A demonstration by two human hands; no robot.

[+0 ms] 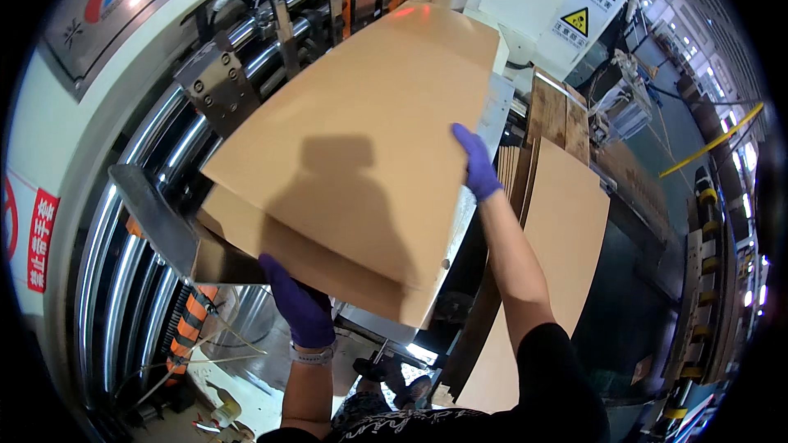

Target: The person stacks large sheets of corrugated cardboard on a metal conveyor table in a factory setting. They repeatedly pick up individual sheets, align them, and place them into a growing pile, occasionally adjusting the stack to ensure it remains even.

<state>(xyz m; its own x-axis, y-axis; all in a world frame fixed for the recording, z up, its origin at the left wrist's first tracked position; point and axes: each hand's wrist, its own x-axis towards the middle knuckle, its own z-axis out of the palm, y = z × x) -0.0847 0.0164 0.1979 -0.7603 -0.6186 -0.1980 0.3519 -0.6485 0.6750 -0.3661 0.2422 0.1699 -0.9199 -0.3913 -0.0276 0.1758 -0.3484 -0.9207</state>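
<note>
A large brown cardboard sheet (373, 127) lies at a slant in front of me, over the feed end of a machine. Beneath its near edge another cardboard layer (320, 258) shows. My left hand (300, 303), in a purple glove, is closed on the near left edge of the cardboard, some fingers hidden by it. On the right edge sits my right hand (476, 162), also gloved in purple; a digit rests over the top and the other fingers are hidden. The shadow of my head and shoulders falls across the upper sheet.
Shiny metal rollers (144, 197) and a grey metal guide plate (156, 213) stand at the left. More cardboard sheets (546, 254) lie at my right, near wooden boards (558, 111). A white machine housing (533, 0) with yellow warning signs rises at the far side.
</note>
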